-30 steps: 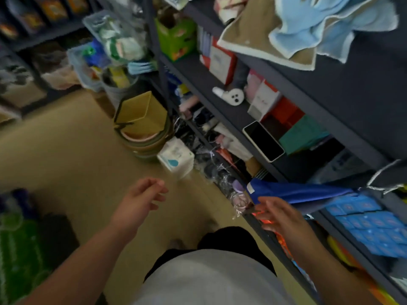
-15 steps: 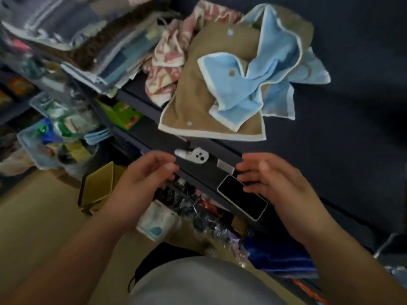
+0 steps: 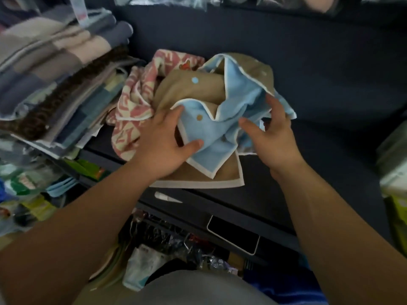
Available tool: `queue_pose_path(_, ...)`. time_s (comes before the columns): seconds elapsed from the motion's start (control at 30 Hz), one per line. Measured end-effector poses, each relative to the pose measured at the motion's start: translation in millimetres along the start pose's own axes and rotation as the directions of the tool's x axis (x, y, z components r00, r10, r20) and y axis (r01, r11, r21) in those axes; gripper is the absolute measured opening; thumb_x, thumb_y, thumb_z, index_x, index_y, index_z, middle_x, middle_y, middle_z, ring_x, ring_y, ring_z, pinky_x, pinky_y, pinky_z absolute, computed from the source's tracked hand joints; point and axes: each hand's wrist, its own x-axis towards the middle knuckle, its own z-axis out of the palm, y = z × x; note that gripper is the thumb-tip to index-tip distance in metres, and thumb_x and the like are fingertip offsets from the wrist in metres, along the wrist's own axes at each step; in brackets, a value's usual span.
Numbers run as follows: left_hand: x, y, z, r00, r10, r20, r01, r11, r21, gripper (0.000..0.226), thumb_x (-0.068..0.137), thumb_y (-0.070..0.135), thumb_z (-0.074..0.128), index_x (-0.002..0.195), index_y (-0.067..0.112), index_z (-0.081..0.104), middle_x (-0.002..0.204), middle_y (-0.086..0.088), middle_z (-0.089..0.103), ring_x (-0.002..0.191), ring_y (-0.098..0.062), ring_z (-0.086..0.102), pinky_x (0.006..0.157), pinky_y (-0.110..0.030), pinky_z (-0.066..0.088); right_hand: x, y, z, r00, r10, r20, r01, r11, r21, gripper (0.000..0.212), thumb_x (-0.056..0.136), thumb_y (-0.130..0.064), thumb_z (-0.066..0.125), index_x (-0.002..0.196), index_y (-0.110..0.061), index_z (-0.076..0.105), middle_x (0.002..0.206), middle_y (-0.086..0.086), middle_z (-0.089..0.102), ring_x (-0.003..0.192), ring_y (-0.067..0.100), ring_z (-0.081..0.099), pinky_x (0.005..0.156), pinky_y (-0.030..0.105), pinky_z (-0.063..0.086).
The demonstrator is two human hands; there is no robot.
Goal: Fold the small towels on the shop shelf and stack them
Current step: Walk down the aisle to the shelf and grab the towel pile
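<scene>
A crumpled light blue towel [image 3: 237, 100] with white trim lies on top of a tan towel [image 3: 196, 90] with dots, on the dark shelf [image 3: 330, 89]. A pink and cream patterned towel [image 3: 134, 104] is bunched against their left side. My left hand [image 3: 163, 142] grips the blue towel's left edge, thumb on top of the cloth and fingers along its corner. My right hand [image 3: 273, 135] is over the towel's right side with fingers spread, the fingertips touching the blue cloth.
A tall stack of folded towels and cloths [image 3: 55, 73] fills the shelf's left end. A phone [image 3: 233, 237] and a small white object [image 3: 165, 197] lie on the lower shelf. Packaged goods crowd the lower left, and a pale package [image 3: 394, 164] sits at the right.
My view rose from the floor and lower shelves to the towel shelf. Both hands came up from below the shelf edge and landed on the blue towel.
</scene>
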Motion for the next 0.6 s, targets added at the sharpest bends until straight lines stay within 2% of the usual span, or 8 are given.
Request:
queue_pose_path(0.07,12,-2,3,1.0,-0.012,-0.026,0.012,1.0,0.006,0.106,0.07,0.074,0.065,0.156,0.026,0.025,0.156,-0.005,0.036,0.141,-0.028,0.037,0.114,-0.051,0.035,12,1,5,0.998,0.012,-0.053,-0.011,1.0,0.016,0.076,0.087,-0.043,0.071,0.151,-0.049,0.029,0.151,-0.008,0.039,0.127,0.01,0.05,0.082,0.022,0.055)
queue_pose_path(0.13,21,-6,1,1.0,-0.012,-0.019,0.013,0.999,0.042,0.105,0.072,0.064,0.072,0.156,0.025,0.024,0.155,-0.009,0.034,0.141,-0.031,0.035,0.115,-0.05,0.033,20,1,10,0.984,-0.015,-0.176,0.007,0.999,-0.044,0.063,0.088,-0.041,0.07,0.146,-0.037,0.045,0.139,-0.002,0.055,0.121,0.012,0.058,0.095,0.035,0.055)
queue_pose_path(0.2,28,-12,-6,0.999,0.025,-0.044,-0.021,0.996,0.088,0.088,0.073,0.052,0.077,0.148,0.025,0.039,0.144,-0.01,0.04,0.133,-0.033,0.04,0.109,-0.046,0.038,21,-7,12,0.951,-0.054,-0.305,0.035,0.997,-0.069,0.037,0.087,-0.032,0.073,0.123,-0.024,0.069,0.109,-0.003,0.071,0.098,0.008,0.068,0.091,0.036,0.057)
queue_pose_path(0.27,33,-18,-14,0.991,0.093,-0.097,-0.083,0.991,0.108,0.063,0.072,0.044,0.08,0.127,0.023,0.057,0.126,-0.009,0.047,0.118,-0.032,0.048,0.098,-0.043,0.044,18,-16,9,0.919,-0.077,-0.387,0.073,0.997,-0.026,0.011,0.085,-0.019,0.074,0.094,-0.026,0.075,0.086,-0.001,0.072,0.078,0.006,0.067,0.08,0.035,0.059)
queue_pose_path(0.37,40,-23,-26,0.985,0.147,-0.094,-0.139,0.986,0.09,0.03,0.074,0.033,0.081,0.095,0.021,0.065,0.106,0.0,0.049,0.099,-0.024,0.052,0.08,-0.035,0.041,10,-32,0,0.907,-0.062,-0.417,0.109,0.99,0.089,0.025,0.082,-0.004,0.063,0.087,-0.029,0.063,0.08,0.004,0.067,0.07,0.012,0.06,0.067,0.035,0.054)
queue_pose_path(0.47,42,-14,-40,0.985,0.165,-0.045,-0.168,0.982,-0.084,0.016,0.077,0.029,0.078,0.078,0.023,0.063,0.085,0.005,0.055,0.08,-0.014,0.053,0.066,-0.033,0.039,-1,-50,-12,0.886,-0.052,-0.461,0.161,0.966,0.201,0.033,0.084,0.003,0.05,0.088,-0.029,0.057,0.071,-0.018,0.06,0.066,0.003,0.052,0.06,0.023,0.043)
queue_pose_path(0.53,42,-4,-54,0.994,0.109,0.025,-0.094,0.938,-0.333,0.012,0.08,0.022,0.076,0.081,0.026,0.065,0.083,0.002,0.063,0.078,-0.014,0.061,0.065,-0.035,0.048,-10,-62,-23,0.849,-0.028,-0.527,0.162,0.964,0.209,0.032,0.082,0.002,0.046,0.083,-0.028,0.058,0.063,-0.018,0.055,0.059,0.001,0.045,0.055,0.02,0.036)
queue_pose_path(0.6,45,4,-67,0.995,0.052,0.082,-0.003,0.859,-0.511,0.014,0.08,0.015,0.074,0.084,0.026,0.066,0.087,-0.003,0.068,0.081,-0.017,0.067,0.07,-0.04,0.053,-20,-71,-34,0.805,-0.004,-0.593,0.138,0.974,0.18,0.028,0.079,-0.004,0.047,0.076,-0.029,0.06,0.06,-0.015,0.051,0.058,0.006,0.041,0.052,0.024,0.031)
